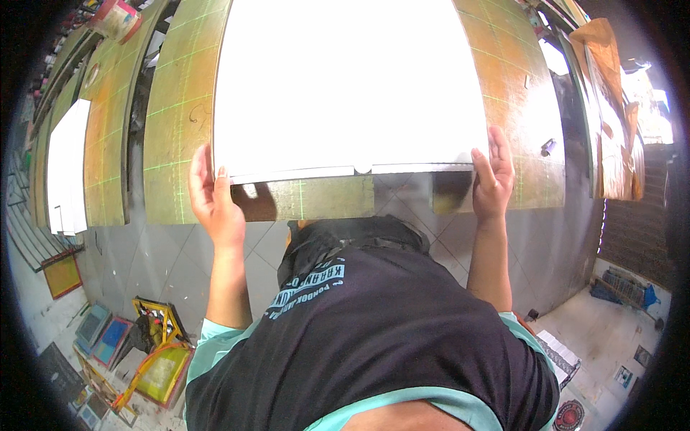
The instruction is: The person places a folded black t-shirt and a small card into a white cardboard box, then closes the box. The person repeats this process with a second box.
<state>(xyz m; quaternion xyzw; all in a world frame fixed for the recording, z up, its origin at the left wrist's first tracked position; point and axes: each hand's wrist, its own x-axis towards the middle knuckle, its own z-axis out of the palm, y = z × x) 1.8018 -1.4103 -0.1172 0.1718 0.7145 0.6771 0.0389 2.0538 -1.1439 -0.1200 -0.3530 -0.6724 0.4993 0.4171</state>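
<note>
The left hand (pixel 219 208) and right hand (pixel 492 188) are steadying a large white board (pixel 352 86) over the tabletop (pixel 178 144), fingers pinching its near corners, thumbs inward. Any next move is probably calling for level, even grips.

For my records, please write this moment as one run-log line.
left hand: at left near corner of white panel; right hand: at right near corner; white panel: over green-lined tabletop

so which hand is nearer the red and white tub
Left. The left hand is right of the tub and lower in view; the right hand is farther right, across the white sheet.
</note>
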